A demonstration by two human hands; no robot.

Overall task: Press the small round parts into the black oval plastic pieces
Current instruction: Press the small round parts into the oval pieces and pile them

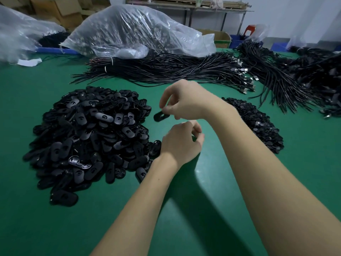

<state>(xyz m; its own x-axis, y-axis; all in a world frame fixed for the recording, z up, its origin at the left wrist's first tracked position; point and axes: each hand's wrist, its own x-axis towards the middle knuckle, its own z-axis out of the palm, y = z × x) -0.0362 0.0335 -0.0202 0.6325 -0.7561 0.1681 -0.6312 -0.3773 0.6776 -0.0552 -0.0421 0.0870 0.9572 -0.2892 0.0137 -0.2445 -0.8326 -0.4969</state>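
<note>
While my right hand [184,100] reaches across to the left, its fingers [165,109] pinch one black oval piece [160,115] by its right end, holding it just above the green bench [55,228] at the right edge of the big heap. My left hand [180,145] sits nearer to me, just below the right one, its fingers [197,131] curled in toward the thumb; whether they hold one of the small round parts I cannot tell, since the back of the hand hides the tips. The two hands are near each other but apart.

To the left lies the heap of black oval pieces [88,135], piled loosely, with a few strays at its near edge. To the right, past my right forearm, is a smaller heap of small round parts [258,122], dark and flat.

Farther away on the bench, bundles of black cables [166,69] stretch from left to right, their metal plugs at the right end, and more cables [295,80] are heaped at the far right. Behind them a large clear plastic bag [138,32] covers more stock, with another bag [16,34] at the far left and cardboard boxes [60,10] beyond.
</note>
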